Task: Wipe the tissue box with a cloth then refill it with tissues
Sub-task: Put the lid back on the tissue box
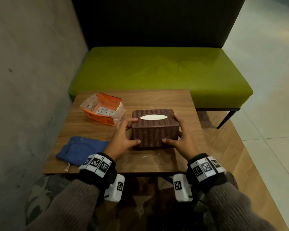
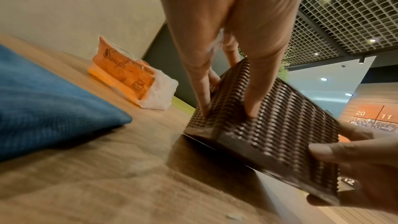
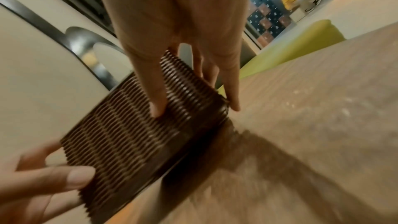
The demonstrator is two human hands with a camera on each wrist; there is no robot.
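The brown woven tissue box sits near the middle of the wooden tabletop, held between both hands. The left hand grasps its left end, thumb on the near face and fingers reaching round toward the top edge; the right hand grasps the right end in mirror fashion, thumb on the near face. From the head view the far side of the box and the fingertips wrapped behind it are hidden. White tissue shows in the oval opening on top; how full the box is cannot be made out. In the left wrist view the box looks tilted, its near bottom edge seemingly off the tabletop, though wide-angle distortion and blur make that uncertain, and the left fingers press its end face. The right wrist view is heavily blurred; the box is seen with the right fingers laid against its end. A folded blue cloth lies at the tabletop's near left, partly covered by the left wrist band. An opened orange and clear tissue packet lies at the far left; its print is legible only in part. A green bench stands beyond.
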